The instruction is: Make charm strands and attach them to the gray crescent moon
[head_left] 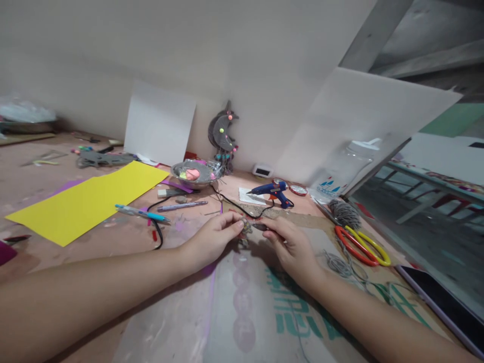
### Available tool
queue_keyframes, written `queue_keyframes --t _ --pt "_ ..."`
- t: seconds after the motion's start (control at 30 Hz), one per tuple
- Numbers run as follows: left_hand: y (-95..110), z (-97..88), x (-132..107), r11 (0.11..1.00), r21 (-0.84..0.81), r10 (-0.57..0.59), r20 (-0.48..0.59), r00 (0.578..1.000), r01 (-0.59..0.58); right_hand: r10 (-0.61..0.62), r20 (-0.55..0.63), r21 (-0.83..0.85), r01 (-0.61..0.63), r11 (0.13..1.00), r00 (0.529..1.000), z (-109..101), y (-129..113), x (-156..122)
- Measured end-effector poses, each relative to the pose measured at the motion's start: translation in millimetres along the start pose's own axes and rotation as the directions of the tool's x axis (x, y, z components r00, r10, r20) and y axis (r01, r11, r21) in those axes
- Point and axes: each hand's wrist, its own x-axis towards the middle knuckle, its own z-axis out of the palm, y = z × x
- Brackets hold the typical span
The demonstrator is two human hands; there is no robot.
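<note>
My left hand (215,237) and my right hand (289,247) meet over the middle of the table, fingers pinched. Between them is a small grey craft piece (246,229) with a bit of yarn; the left fingertips pinch it from the left. The right thumb and forefinger hold a small dark flat bit (260,227) against it from the right. Both hands hover just above a cardboard sheet (264,302) with green print. What the piece is exactly I cannot make out.
A blue glue gun (273,191) with a black cord lies behind the hands. Red and yellow scissors (361,246) and grey yarn (344,213) lie right. A yellow sheet (91,199), pens (143,214), a foil bowl (196,174) sit left; a dark tablet (442,302) at right edge.
</note>
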Motion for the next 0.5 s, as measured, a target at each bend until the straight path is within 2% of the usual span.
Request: queue_keyframes --t 0.13,0.5 --pt "0.1 -0.5 1.0 1.000 0.009 0.006 0.005 1.000 -0.006 0.042 -0.024 0.034 -0.042 0.999 0.999 -0.2 -1.8 0.5" --pt "-0.2 -1.8 1.2 0.999 0.042 0.018 0.003 1.000 -0.019 -0.019 0.029 -0.004 0.020 1.000 0.999 0.2 -1.7 0.7"
